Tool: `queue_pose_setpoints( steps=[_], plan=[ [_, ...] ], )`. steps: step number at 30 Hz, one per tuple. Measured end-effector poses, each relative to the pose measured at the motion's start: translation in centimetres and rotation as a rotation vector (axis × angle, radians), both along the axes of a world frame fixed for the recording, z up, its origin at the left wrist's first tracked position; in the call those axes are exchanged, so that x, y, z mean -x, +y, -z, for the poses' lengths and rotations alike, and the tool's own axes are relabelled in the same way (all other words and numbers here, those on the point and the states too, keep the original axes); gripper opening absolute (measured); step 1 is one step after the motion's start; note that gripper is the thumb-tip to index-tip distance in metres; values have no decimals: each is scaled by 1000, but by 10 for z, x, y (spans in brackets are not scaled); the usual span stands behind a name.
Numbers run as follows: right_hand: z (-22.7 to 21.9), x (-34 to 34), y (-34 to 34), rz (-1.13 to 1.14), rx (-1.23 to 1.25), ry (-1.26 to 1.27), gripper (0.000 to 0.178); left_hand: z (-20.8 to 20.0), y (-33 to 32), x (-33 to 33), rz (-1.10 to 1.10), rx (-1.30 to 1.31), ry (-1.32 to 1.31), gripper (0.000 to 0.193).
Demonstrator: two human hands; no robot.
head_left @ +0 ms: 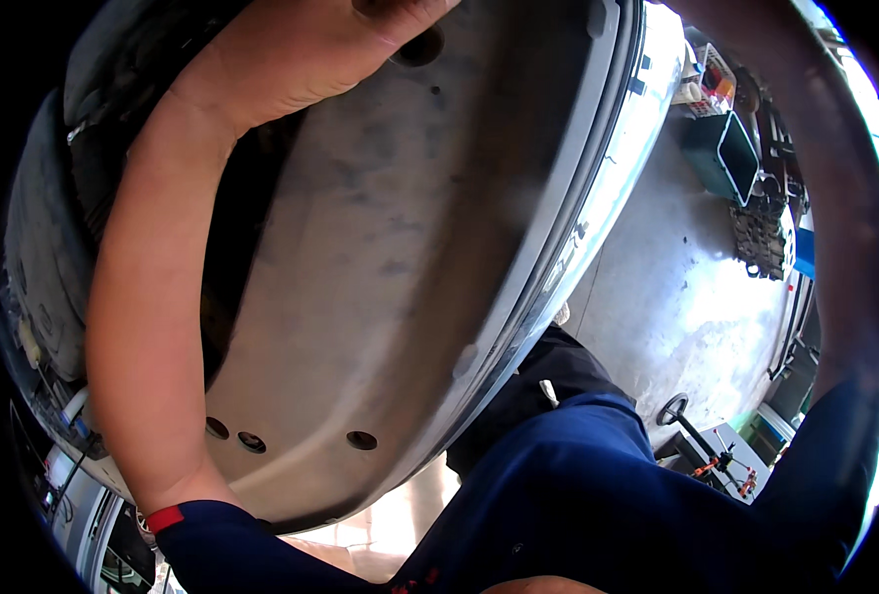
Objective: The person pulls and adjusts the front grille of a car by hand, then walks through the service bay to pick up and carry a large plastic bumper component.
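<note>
A large, curved grey car body panel point(360, 247) fills the middle of the head view. Its dusty inner face has several round holes, and a pale glossy strip runs along its right edge. My left arm reaches up across the panel's left side. Only the wrist and heel of my left hand point(360, 45) show at the top edge, over the panel near a round hole; its fingers are cut off by the frame. At the far right my right forearm rises and bends toward the top, with the hand outside the picture.
Right of the panel lies a concrete floor point(647, 277). Along its far side stand a dark green bin point(722, 153), a white basket point(715, 84) with mixed items and a metal engine part point(761, 238). A stand with a black wheel point(673, 408) is at lower right. More vehicle parts crowd the left.
</note>
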State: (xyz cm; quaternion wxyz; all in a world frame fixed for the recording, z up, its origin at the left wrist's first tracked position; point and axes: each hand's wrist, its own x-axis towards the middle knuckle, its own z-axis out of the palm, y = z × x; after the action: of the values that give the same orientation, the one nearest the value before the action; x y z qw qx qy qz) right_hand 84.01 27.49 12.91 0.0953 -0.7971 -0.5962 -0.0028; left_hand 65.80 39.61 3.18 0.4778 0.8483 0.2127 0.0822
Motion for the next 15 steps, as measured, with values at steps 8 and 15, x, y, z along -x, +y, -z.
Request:
queue_pose_setpoints(
  steps=[8,15],
  plan=[
    [4,-6,-5,13,0,413,83,12,19,5,115,-124,-154,53],
    [21,-1,-1,13,-175,421,72,-7,1,9,29,34,-107,50]
  ],
)
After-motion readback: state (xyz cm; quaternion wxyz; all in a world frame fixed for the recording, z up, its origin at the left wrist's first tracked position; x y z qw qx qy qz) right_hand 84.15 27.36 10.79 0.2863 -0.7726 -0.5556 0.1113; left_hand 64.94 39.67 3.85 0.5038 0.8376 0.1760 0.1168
